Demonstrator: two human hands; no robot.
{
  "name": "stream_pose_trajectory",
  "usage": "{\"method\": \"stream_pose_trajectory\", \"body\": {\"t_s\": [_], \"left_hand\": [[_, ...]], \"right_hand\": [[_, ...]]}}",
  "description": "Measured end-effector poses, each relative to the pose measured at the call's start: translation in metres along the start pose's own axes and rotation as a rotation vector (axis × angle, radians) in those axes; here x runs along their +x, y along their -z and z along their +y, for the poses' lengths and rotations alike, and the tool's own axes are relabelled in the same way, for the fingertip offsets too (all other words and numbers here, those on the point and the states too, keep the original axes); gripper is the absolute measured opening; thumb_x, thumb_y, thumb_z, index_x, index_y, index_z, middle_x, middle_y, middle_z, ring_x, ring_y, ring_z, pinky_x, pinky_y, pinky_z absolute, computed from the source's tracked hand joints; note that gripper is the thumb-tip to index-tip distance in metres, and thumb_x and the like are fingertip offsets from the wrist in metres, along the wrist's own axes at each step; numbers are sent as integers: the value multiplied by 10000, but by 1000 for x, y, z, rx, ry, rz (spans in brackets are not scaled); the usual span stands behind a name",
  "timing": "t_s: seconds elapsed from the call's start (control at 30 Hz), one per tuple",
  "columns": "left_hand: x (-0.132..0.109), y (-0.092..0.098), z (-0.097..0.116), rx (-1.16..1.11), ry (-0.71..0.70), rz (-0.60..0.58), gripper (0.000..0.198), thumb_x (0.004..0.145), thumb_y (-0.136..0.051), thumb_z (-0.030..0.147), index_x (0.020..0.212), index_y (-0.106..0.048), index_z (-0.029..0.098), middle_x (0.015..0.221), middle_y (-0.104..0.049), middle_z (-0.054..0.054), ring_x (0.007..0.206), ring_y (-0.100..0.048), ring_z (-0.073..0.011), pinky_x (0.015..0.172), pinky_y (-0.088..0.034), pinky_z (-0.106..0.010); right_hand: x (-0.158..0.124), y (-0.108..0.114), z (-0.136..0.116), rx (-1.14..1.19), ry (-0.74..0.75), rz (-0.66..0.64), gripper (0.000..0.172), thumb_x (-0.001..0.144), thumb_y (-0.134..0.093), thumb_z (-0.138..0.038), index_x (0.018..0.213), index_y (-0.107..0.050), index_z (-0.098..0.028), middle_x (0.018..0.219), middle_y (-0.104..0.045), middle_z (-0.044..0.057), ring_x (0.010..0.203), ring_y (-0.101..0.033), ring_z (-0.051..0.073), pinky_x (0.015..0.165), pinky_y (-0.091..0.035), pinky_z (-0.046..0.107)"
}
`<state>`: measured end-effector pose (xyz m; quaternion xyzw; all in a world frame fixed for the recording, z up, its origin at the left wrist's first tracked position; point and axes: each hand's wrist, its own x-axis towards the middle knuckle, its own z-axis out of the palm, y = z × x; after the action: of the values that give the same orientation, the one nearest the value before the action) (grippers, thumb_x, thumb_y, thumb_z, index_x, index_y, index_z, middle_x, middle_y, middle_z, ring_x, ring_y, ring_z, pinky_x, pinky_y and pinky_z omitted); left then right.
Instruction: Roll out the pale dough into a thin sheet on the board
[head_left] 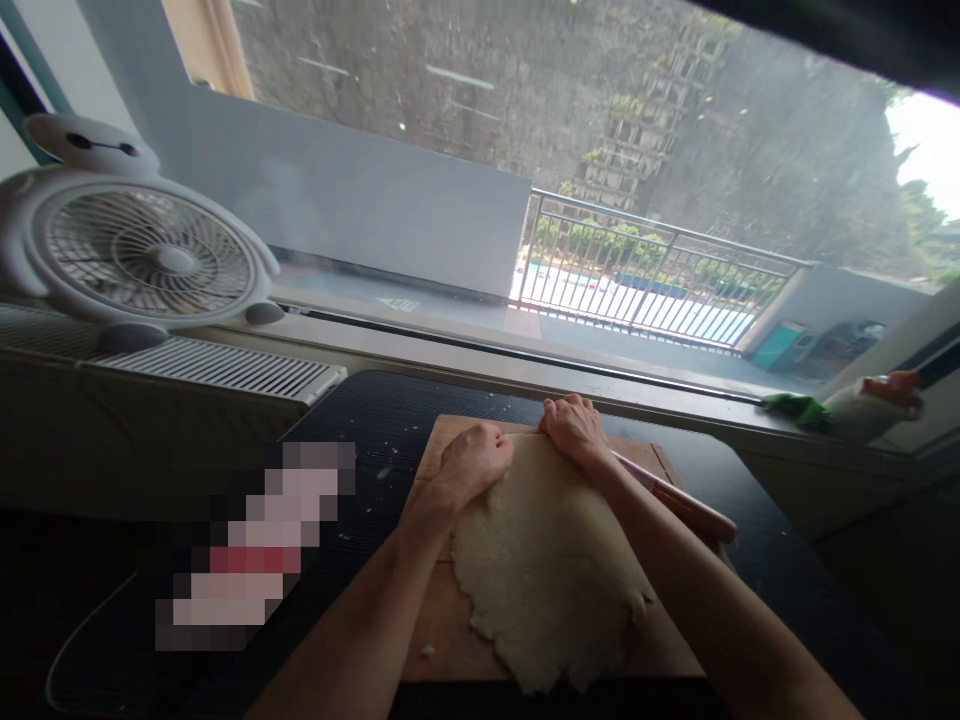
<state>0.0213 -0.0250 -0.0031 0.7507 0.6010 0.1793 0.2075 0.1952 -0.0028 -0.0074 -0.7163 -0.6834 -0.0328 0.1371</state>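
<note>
A wide sheet of pale, rolled-out dough (547,560) lies on a wooden cutting board (442,640), its ragged near edge hanging past the board's front. My left hand (476,458) is closed with fingers curled in at the dough's far left edge. At the far edge, my right hand (576,425) bends its fingers down over the dough; the fingertips are partly hidden. Beside my right forearm rests a long tool with a smooth brownish-pink handle (697,510), probably a knife; my arm covers part of it.
The board sits on a black table (345,560) dotted with pale crumbs. A blurred-out item (247,550) lies at the left. Beyond are a white fan (172,260) on a radiator (255,370), a window sill (450,350), and a pale bag with green (862,410) at right.
</note>
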Motion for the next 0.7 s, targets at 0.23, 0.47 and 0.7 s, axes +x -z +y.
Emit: {"method": "stream_pose_trajectory", "body": {"t_s": [0.23,0.47,0.7], "left_hand": [[7,2,-18,-162,-87,-176,337,751,-477,420,709,-655,136,695,-657,-53,613,-589,-157,494,-364,-213],[6,-16,-5,-374,-124,-126,253,722,-522,333,799,-636,121,763,-658,-53,650,-581,-142,499,-372,-193],[7,-5,-14,-328,-80,-106,193,722,-485,288,703,-590,127,655,-592,-30,559,-510,-111,459,-307,-197]], "right_hand": [[-80,4,16,88,104,162,388,935,-237,-350,707,-521,-216,761,-577,23,766,-504,152,715,-339,258],[-128,16,37,3,172,152,307,916,-299,-319,694,-489,-224,734,-574,9,719,-507,144,681,-331,258],[-71,17,46,-140,170,99,291,885,-319,-258,776,-581,-195,766,-637,37,700,-546,144,662,-334,255]]}}
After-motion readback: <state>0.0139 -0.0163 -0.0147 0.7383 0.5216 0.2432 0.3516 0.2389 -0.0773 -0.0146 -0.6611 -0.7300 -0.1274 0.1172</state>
